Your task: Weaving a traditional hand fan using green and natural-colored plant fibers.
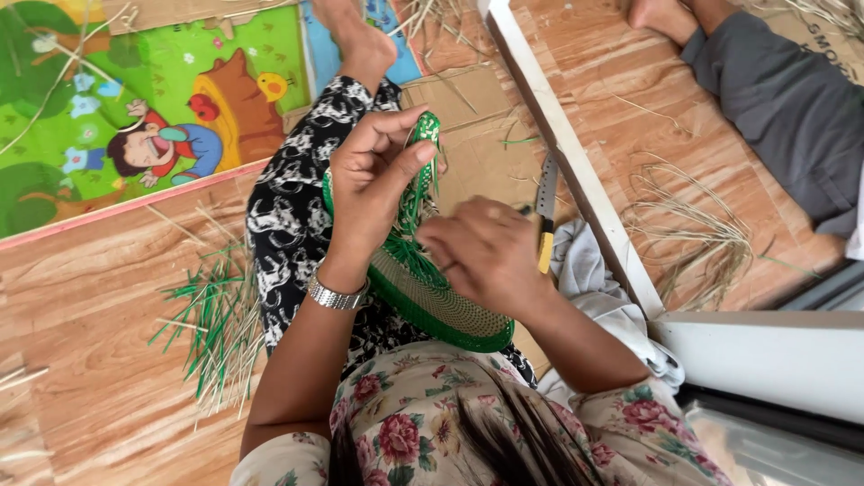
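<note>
A round green woven basket piece (423,297) stands on edge in my lap, its rim reaching up between my hands. My left hand (373,180), with a metal watch at the wrist, grips the upper green rim with fingers curled over it. Just right of it, my right hand (486,252) is closed against the weave, pinching thin green strands near the middle. Loose green strands hang between the two hands. My leg in black-and-white patterned cloth (297,216) stretches out beneath the basket.
A knife with a yellow handle (545,216) lies right of my hands beside white cloth (594,279). Green and straw-coloured strips (216,324) litter the wooden floor at left. A colourful cartoon mat (135,108) lies beyond. Another person in grey trousers (783,99) sits past a white door sill (576,171).
</note>
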